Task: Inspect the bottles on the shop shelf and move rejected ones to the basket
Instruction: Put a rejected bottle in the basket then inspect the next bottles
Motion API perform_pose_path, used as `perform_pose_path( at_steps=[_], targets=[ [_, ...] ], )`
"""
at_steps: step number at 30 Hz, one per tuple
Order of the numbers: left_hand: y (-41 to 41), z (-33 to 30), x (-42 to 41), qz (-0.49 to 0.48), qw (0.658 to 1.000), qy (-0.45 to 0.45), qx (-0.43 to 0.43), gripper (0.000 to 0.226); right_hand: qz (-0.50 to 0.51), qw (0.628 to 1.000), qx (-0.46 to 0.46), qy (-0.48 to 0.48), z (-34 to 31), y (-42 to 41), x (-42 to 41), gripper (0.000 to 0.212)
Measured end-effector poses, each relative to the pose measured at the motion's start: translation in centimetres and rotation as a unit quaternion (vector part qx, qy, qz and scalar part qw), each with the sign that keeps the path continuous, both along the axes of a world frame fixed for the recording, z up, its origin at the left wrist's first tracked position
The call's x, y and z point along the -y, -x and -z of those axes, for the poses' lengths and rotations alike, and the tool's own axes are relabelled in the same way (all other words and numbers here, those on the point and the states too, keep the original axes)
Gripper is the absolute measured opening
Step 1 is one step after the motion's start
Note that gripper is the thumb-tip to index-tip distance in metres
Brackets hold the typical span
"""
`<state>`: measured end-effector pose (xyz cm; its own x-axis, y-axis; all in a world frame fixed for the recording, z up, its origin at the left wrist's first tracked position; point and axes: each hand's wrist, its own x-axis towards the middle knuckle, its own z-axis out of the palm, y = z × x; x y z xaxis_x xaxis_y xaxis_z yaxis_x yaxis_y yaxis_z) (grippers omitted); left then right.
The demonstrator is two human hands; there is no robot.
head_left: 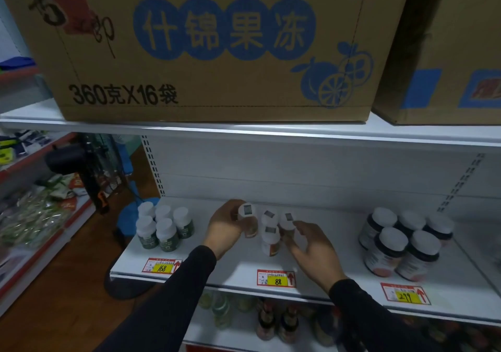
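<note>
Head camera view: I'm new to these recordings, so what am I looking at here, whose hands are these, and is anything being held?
There is no machine here: one wide-angle camera sits on a person's head and looks down at their own two hands in dark sleeves.

They face a white shop shelf. On it stand three groups of white-capped bottles: green ones at left, a small middle group, and larger dark jars at right, with price tags on the shelf edge.

The left hand grips one middle bottle. The right hand is open beside the group and holds nothing. Cardboard boxes sit on the shelf above. No basket is in view.
</note>
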<state>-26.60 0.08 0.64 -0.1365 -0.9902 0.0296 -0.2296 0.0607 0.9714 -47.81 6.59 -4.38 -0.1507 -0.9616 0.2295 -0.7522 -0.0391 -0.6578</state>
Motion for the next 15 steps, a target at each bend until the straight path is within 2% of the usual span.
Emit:
perform_pose_path(
  at_steps=[3,6,10,15],
  targets=[
    [-0.1,1.7,1.0,-0.012,0.999,-0.015,0.048,0.024,0.006,0.998,-0.059,-0.033,1.8,1.2,0.2,0.051],
    [0.1,3.1,2.0,-0.010,0.996,-0.040,0.077,0.026,0.009,0.993,-0.080,-0.081,3.6,2.3,0.7,0.058],
    [0.6,4.5,3.4,0.001,0.993,-0.055,0.107,0.032,0.014,0.980,-0.138,-0.144,5.6,2.8,1.7,0.086],
    [1.4,5.4,4.3,0.016,0.991,-0.057,0.123,0.030,0.013,0.957,-0.221,-0.187,7.1,2.8,2.6,0.077]
  ],
)
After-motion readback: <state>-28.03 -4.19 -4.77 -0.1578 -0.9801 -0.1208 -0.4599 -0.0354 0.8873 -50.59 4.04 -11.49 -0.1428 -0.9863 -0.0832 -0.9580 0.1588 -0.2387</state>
